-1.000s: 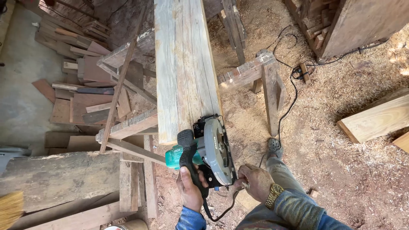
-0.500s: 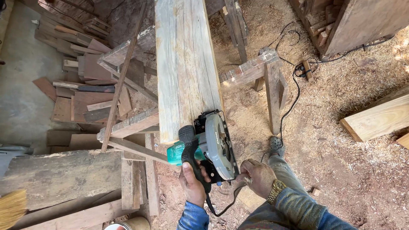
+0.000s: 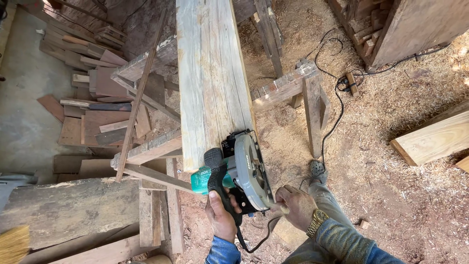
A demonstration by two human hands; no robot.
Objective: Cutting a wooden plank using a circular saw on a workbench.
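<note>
Teal saw [image 3: 237,171], low centre of frame, looks heavy and rigid; left hand [image 3: 221,215] clamped on its black handle, right hand [image 3: 295,208] pinches its guard, on plank [image 3: 212,78].

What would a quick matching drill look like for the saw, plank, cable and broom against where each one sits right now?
Things:
1. circular saw
2. long plank
3. black cable
4. broom

Places:
A. bottom left corner of the view
B. lying across the sawhorses
C. at the plank's near end, gripped by the left hand
D. trailing over the sawdust floor on the right

Pairs: 1-C, 2-B, 3-D, 4-A
</note>
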